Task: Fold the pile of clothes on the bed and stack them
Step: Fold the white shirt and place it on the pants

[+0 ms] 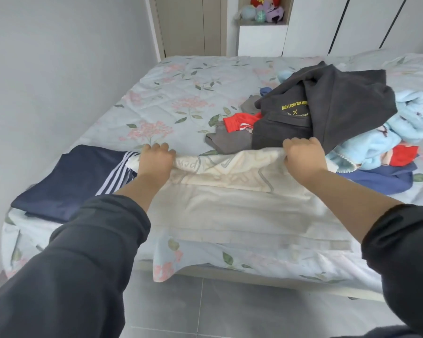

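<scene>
- The left hand [156, 159] and right hand [302, 158] each grip the far edge of a cream garment [230, 206] lying on the bed [181, 89]; the cloth hides their fingertips.
- The pile [332, 111] sits just behind it, its lower clothes buried.
- A folded navy garment [66, 181] lies to the left, partly behind the forearm.

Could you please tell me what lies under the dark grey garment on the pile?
A red garment, a grey piece and light blue fleece stick out from beneath the dark grey garment; whatever lies under its middle is covered.
</scene>
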### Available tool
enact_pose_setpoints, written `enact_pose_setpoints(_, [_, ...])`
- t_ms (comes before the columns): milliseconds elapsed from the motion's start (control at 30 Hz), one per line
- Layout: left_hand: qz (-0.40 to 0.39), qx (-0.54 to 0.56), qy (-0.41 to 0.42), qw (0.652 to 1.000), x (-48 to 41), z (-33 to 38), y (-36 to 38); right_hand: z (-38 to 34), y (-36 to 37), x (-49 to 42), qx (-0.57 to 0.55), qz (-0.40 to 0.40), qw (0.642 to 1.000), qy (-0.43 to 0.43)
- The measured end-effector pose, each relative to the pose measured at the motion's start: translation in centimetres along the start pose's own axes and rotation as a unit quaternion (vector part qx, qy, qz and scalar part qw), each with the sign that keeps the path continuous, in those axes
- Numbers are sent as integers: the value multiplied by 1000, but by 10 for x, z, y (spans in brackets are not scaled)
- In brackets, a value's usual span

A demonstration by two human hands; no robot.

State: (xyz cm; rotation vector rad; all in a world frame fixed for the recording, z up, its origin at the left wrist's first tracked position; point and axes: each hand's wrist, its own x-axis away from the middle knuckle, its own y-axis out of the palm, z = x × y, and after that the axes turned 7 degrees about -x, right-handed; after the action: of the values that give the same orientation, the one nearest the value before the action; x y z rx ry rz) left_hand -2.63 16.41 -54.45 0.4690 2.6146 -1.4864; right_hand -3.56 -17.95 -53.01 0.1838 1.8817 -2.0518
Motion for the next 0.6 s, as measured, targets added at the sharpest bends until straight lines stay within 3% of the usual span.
enact_pose_setpoints(167, [182,65,72,978,39,-21,-5,7,-18,35,-58,71,994,-54])
enact_pose_setpoints(300, [205,116,149,960,77,-23,-1,4,-24,82,-62,160,971,-164])
enact_pose_setpoints(400, [187,124,195,955,112,-19,7,5,-16,114,-52,177,951,-249])
enact_pose_setpoints(500, [119,135,236,955,143,-13,20,9,5,150,-53,93,941,-320])
enact_pose_setpoints(600, [51,182,237,953,150,-8,18,13,19,174,-85,-52,956,-275])
